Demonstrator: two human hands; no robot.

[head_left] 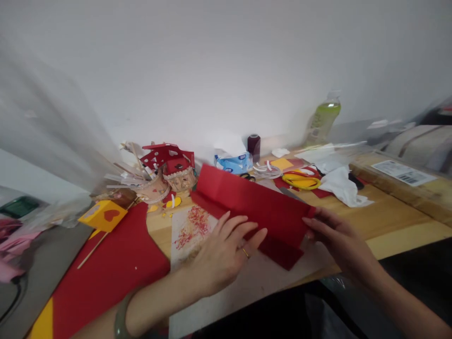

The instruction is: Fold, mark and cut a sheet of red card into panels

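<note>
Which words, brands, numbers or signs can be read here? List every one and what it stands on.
None reads clearly.
Blue tissue pack: pale lettering, too blurred to read.
Bottle: label markings, too blurred to read.
White shipping label on the parcel: barcode visible, print too small to read.

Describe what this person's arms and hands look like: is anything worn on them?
Both forearms are bare where they show, with no sleeves or gloves. The left hand has a thin, gold-coloured ring, and a thick, greyish-green bangle circles that arm. On the right hand, no jewellery shows.
</note>
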